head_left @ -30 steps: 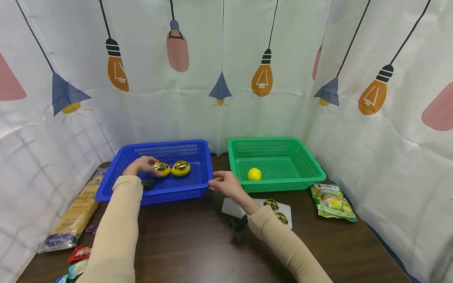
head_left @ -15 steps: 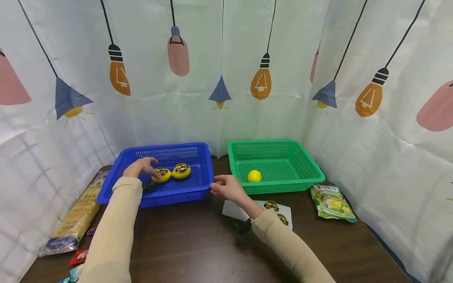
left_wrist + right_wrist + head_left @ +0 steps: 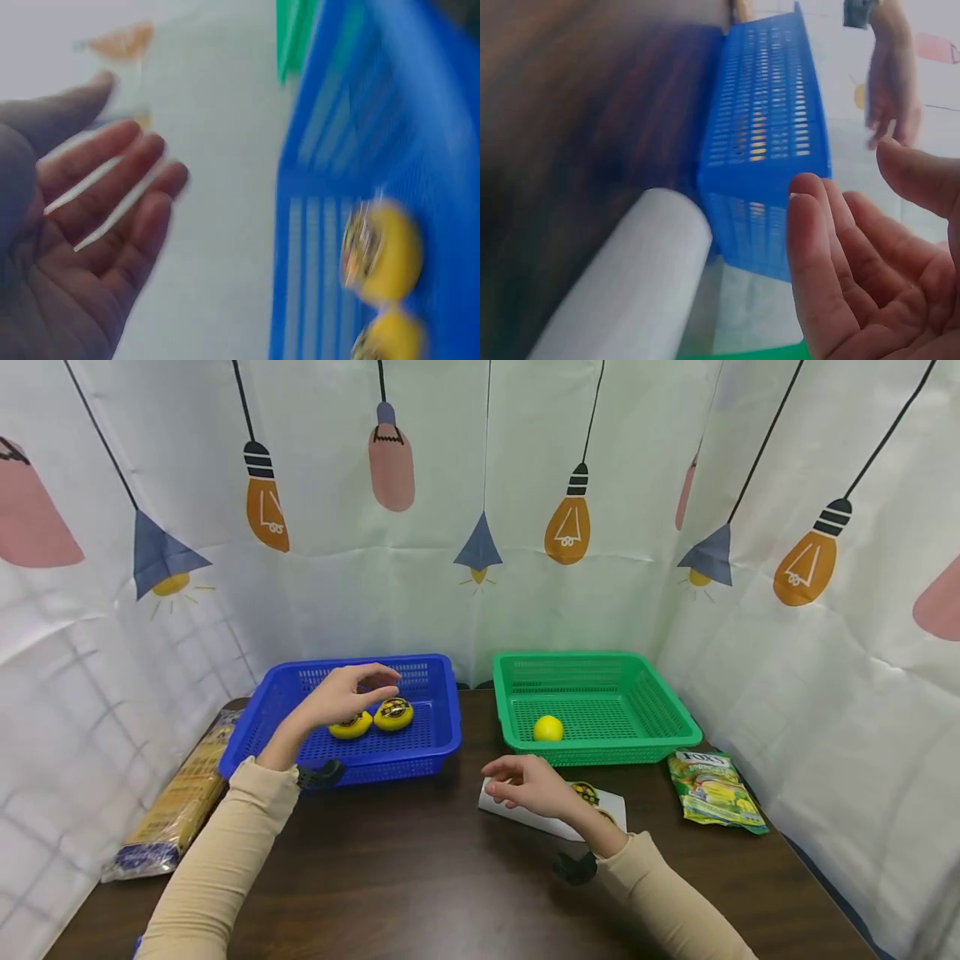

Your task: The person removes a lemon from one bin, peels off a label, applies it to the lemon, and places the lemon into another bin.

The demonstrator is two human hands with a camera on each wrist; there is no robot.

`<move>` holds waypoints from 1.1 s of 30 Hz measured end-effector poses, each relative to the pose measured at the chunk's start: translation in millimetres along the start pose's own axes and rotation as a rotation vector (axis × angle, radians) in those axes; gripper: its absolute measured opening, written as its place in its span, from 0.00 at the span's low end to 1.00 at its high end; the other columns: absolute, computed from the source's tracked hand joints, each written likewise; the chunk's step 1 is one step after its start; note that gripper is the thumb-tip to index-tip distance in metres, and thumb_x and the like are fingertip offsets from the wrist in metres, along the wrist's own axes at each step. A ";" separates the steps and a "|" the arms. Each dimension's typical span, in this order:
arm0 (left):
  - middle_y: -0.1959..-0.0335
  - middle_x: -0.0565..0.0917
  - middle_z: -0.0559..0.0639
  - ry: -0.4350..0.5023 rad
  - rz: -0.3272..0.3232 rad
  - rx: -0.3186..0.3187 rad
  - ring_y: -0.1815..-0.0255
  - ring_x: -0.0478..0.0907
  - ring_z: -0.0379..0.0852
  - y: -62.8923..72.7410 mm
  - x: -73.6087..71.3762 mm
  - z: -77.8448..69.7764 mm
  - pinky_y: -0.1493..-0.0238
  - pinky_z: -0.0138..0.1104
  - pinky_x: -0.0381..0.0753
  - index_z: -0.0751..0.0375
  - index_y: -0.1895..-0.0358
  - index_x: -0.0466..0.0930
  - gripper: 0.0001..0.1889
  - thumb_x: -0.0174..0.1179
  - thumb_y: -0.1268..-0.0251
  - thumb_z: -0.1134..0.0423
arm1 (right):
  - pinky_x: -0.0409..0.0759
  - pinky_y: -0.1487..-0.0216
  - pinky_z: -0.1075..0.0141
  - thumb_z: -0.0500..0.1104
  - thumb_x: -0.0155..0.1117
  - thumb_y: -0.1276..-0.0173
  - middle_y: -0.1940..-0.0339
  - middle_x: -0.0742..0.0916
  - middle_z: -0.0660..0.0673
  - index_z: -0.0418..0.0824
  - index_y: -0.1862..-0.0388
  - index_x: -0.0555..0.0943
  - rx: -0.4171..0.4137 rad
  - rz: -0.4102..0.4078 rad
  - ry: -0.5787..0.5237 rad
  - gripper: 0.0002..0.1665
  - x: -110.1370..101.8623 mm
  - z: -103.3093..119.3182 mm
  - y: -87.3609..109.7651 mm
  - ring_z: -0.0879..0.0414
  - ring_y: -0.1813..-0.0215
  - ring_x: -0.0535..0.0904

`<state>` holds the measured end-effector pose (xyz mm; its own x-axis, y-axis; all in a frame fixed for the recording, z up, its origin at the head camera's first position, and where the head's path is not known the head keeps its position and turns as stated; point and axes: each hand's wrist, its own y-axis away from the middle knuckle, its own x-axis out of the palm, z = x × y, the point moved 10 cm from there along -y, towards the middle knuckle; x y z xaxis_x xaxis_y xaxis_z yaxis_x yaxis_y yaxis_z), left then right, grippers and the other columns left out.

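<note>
Two yellow, rounded, lemon-like things, a left one (image 3: 351, 727) and a right one (image 3: 393, 715), lie side by side in the blue basket (image 3: 405, 766), each with a black-and-gold label on top. Above them hovers my left hand (image 3: 347, 695), empty, fingers loosely bent; the left wrist view shows its bare palm (image 3: 67, 300). My right hand (image 3: 534, 787) hangs over a curled white sheet (image 3: 525, 817) bearing round black-and-gold stickers (image 3: 585, 792). Nothing is between its relaxed fingers, and its palm (image 3: 907, 315) shows bare in the right wrist view.
A green basket (image 3: 600, 752) at the back right contains one plain yellow ball-like thing (image 3: 548, 728). To its right lies a green FOX'S candy bag (image 3: 716, 789). A long yellow packet (image 3: 176, 802) lines the table's left edge. A patterned curtain (image 3: 420, 585) encloses the table.
My left hand has let go of the left yellow thing and risen up and to the right. My right hand has moved from the blue basket's corner toward me, over the white sheet.
</note>
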<state>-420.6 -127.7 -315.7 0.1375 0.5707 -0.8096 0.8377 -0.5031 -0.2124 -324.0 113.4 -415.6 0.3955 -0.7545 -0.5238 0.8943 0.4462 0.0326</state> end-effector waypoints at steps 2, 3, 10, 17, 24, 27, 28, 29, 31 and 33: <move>0.44 0.85 0.54 0.077 -0.006 0.046 0.46 0.83 0.50 8.3 13.7 -19.2 0.45 0.45 0.83 0.51 0.40 0.79 0.18 0.54 0.25 0.50 | 0.88 0.61 0.58 0.48 0.65 0.30 0.55 0.90 0.37 0.38 0.44 0.82 -0.007 0.012 0.040 0.21 -0.5 -4.1 10.4 0.41 0.59 0.87; 0.44 0.85 0.53 0.098 -0.009 0.074 0.47 0.83 0.49 12.9 22.3 -28.7 0.46 0.43 0.83 0.51 0.40 0.80 0.17 0.54 0.24 0.51 | 0.88 0.61 0.59 0.48 0.65 0.30 0.55 0.90 0.38 0.38 0.44 0.82 -0.012 0.018 0.050 0.21 -0.9 -6.3 15.3 0.42 0.59 0.87; 0.53 0.88 0.46 0.197 0.092 0.227 0.56 0.81 0.35 43.2 107.5 -74.6 0.54 0.29 0.82 0.50 0.44 0.82 0.14 0.55 0.25 0.53 | 0.85 0.62 0.69 0.48 0.64 0.29 0.54 0.89 0.37 0.33 0.43 0.80 -0.034 0.075 0.042 0.23 -1.3 -21.3 45.4 0.42 0.58 0.86; 0.51 0.86 0.65 0.522 0.268 0.114 0.54 0.86 0.53 52.8 191.7 -77.9 0.52 0.36 0.86 0.66 0.40 0.77 0.19 0.54 0.24 0.57 | 0.84 0.55 0.70 0.46 0.65 0.29 0.54 0.89 0.37 0.35 0.41 0.80 -0.136 0.180 0.092 0.23 -14.3 -26.9 57.0 0.62 0.56 0.85; 0.44 0.81 0.74 0.775 0.331 -0.018 0.47 0.84 0.64 44.6 232.6 -77.5 0.44 0.42 0.85 0.76 0.33 0.68 0.25 0.49 0.21 0.58 | 0.86 0.51 0.65 0.40 0.64 0.29 0.47 0.83 0.26 0.35 0.37 0.77 -0.201 0.310 0.003 0.24 -54.7 -28.2 53.9 0.63 0.52 0.84; 0.40 0.77 0.78 0.904 0.319 -0.100 0.44 0.83 0.63 34.1 236.7 -77.4 0.39 0.45 0.82 0.78 0.27 0.57 0.30 0.47 0.20 0.56 | 0.85 0.49 0.65 0.40 0.64 0.29 0.44 0.82 0.24 0.32 0.35 0.75 -0.186 0.282 -0.011 0.26 -84.8 -23.6 38.7 0.53 0.50 0.85; 0.39 0.76 0.78 0.931 0.309 -0.123 0.43 0.83 0.62 29.4 236.8 -77.5 0.38 0.46 0.82 0.78 0.26 0.52 0.33 0.46 0.20 0.55 | 0.85 0.48 0.65 0.40 0.64 0.29 0.43 0.81 0.24 0.33 0.34 0.74 -0.171 0.265 -0.006 0.26 -95.4 -21.9 32.4 0.51 0.48 0.85; 0.37 0.76 0.77 0.947 0.297 -0.151 0.42 0.83 0.61 24.2 236.9 -77.2 0.37 0.46 0.81 0.76 0.24 0.49 0.35 0.46 0.20 0.53 | 0.85 0.47 0.65 0.40 0.64 0.29 0.41 0.81 0.24 0.33 0.34 0.74 -0.156 0.248 0.001 0.27 -105.6 -20.3 25.9 0.50 0.47 0.84; 0.36 0.76 0.75 0.969 0.274 -0.199 0.41 0.83 0.58 13.8 237.3 -76.4 0.38 0.43 0.81 0.73 0.22 0.42 0.38 0.45 0.20 0.50 | 0.84 0.45 0.64 0.41 0.64 0.29 0.39 0.81 0.26 0.33 0.33 0.74 -0.137 0.220 0.025 0.28 -125.2 -17.4 12.1 0.48 0.44 0.83; 0.35 0.75 0.74 0.992 0.250 -0.232 0.40 0.83 0.58 4.3 238.3 -75.3 0.38 0.42 0.82 0.70 0.21 0.36 0.41 0.44 0.20 0.46 | 0.84 0.42 0.62 0.43 0.64 0.29 0.37 0.81 0.30 0.36 0.33 0.74 -0.104 0.188 0.042 0.28 -141.7 -16.3 -1.7 0.50 0.41 0.83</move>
<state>-344.5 55.0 -468.2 0.6043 0.7966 0.0177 0.7922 -0.6030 0.0942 -385.0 227.4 -355.3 0.5422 -0.6338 -0.5517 0.7785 0.6259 0.0462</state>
